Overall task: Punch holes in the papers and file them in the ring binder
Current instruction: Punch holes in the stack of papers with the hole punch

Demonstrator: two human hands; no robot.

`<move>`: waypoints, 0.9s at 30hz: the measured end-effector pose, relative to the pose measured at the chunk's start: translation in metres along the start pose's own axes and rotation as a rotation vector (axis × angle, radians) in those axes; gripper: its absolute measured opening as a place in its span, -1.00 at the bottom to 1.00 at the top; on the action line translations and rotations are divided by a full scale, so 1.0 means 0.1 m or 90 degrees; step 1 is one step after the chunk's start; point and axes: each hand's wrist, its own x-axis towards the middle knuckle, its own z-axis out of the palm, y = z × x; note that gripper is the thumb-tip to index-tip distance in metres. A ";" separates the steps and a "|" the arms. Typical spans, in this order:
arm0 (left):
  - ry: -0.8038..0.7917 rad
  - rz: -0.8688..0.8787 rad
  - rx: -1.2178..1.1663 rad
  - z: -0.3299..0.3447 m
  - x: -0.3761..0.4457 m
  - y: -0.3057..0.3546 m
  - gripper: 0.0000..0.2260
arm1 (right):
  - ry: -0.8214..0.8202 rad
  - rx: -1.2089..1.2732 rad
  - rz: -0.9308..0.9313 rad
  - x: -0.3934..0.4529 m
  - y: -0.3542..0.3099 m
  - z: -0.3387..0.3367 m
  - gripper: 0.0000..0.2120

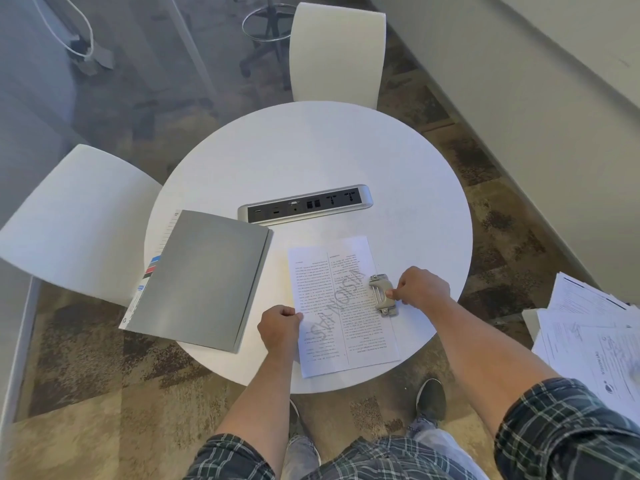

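Note:
A printed sheet of paper (337, 306) lies on the round white table (311, 157) near its front edge. My left hand (280, 328) pinches the sheet's left edge. A small metal hole punch (381, 294) sits over the sheet's right edge, and my right hand (420, 287) grips it from the right side. A closed grey ring binder (201, 278) with coloured tabs along its left side lies on the table to the left of the paper.
A power and data socket strip (304, 204) is set into the table's middle. Two white chairs stand at the far side (337, 53) and the left (79, 220). A loose stack of printed papers (595, 341) lies at the right.

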 end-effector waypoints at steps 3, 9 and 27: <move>0.008 0.002 -0.001 -0.02 -0.02 -0.06 -0.89 | 0.005 -0.052 0.007 -0.03 -0.13 0.01 -0.79; -0.010 -0.003 0.015 -0.11 0.01 -0.11 -0.85 | 0.018 -0.079 0.022 -0.03 -0.09 0.03 -0.60; -0.015 0.006 -0.032 -0.04 0.08 0.01 -0.84 | -0.021 -0.013 0.000 0.22 0.05 -0.07 -0.53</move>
